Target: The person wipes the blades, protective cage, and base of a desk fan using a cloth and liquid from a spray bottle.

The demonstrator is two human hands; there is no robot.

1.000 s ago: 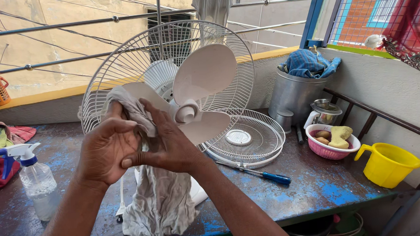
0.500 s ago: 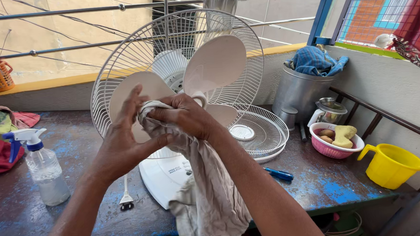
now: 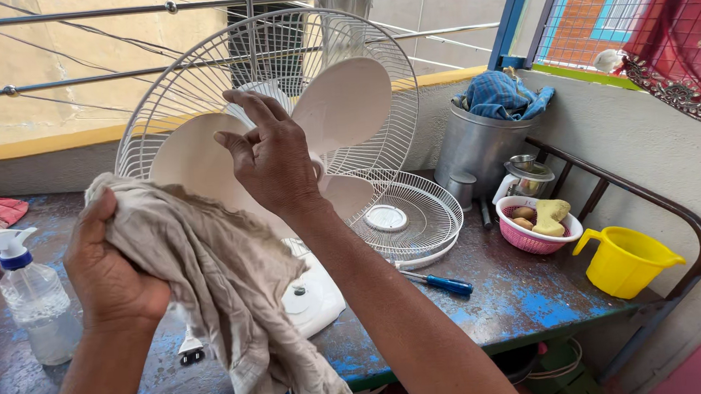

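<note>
Left hand: the left hand (image 3: 112, 276) at lower left of the frame is clenched around a bunched beige cloth (image 3: 226, 286), which hangs down past the table's front edge.
Right hand: the right hand (image 3: 275, 157) at frame centre is released, fingers spread, grasping nothing, against the fan blades (image 3: 345, 108).
Fan: the white table fan (image 3: 292, 298) stands at centre, front guard off; the rear wire guard (image 3: 159, 111) stays upright behind the blades, and the hub axis points toward the camera.
Edges and room: the blue worn table (image 3: 527, 300) ends at a green front lip at the bottom; a dark metal rail (image 3: 651, 203) bounds its right side, a wall its back.
Loose parts: the front grille (image 3: 417, 217) lies flat right of the fan, a blue-handled screwdriver (image 3: 441, 282) just before it.
Containers: a steel bucket (image 3: 477, 149) holds blue cloth; a pink basket (image 3: 531, 235) holds potatoes and a sponge; a yellow jug (image 3: 626, 261) sits at far right.
Spray bottle: the spray bottle (image 3: 32, 297) stands upright at left.
</note>
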